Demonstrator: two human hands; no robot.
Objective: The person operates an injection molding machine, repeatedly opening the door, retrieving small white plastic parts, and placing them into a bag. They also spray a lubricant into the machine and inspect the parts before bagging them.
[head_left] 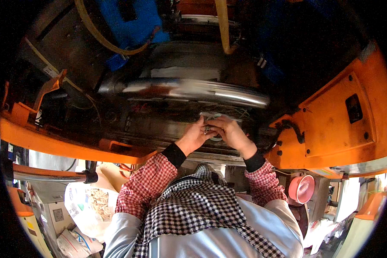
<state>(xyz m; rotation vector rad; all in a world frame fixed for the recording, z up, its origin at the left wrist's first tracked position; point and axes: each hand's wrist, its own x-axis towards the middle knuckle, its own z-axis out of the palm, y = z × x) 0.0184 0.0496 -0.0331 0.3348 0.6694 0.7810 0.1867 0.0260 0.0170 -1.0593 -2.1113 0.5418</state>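
Both hands meet inside an orange-framed machine, just below a shiny horizontal metal bar (193,89). My left hand (195,136) is closed with its fingertips against those of the other hand. My right hand (231,132) bends its fingers inward to the same spot. A pale, whitish piece (210,115) shows at the fingertips, partly hidden; its kind cannot be made out. A small silvery ring-like glint sits at the fingers where the hands meet. Red-and-white checked sleeves with black cuffs cover both forearms.
Orange frame panels (339,116) stand at the right, and an orange rail (73,144) runs along the left. Yellowish hoses (223,26) hang above. A white bag (84,202) with pale small pieces is at lower left; a pink bowl (301,189) is at lower right.
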